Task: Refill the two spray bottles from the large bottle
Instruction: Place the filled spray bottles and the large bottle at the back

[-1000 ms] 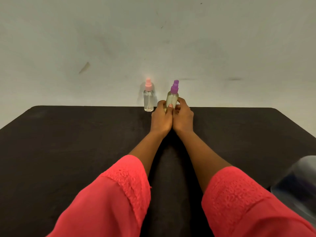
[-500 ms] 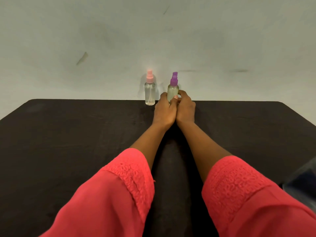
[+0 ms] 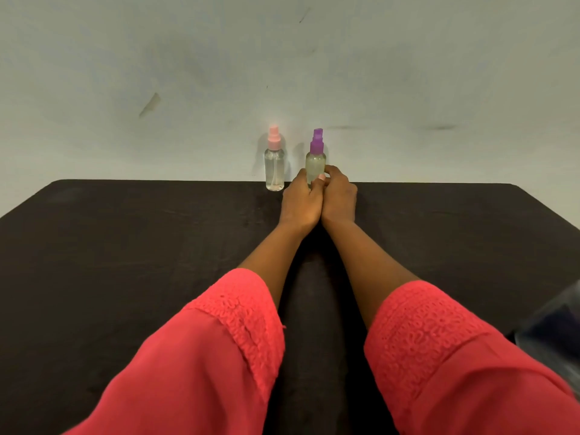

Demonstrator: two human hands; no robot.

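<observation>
Two small clear spray bottles stand upright at the far edge of the black table (image 3: 125,246). The pink-capped bottle (image 3: 274,166) stands free on the left. Just to its right is the purple-capped bottle (image 3: 315,161), with yellowish liquid inside. My left hand (image 3: 301,202) and my right hand (image 3: 339,196) both hold the purple-capped bottle's lower body, thumbs meeting in front of it. At the lower right edge, a blurred part of the large clear bottle (image 3: 555,331) shows.
A pale wall (image 3: 282,73) rises directly behind the table's far edge. My red sleeves (image 3: 219,356) fill the near foreground.
Both hands have stayed around the purple-capped bottle, which now stands a little nearer the far edge. The view has tilted, so the large bottle shows less.
</observation>
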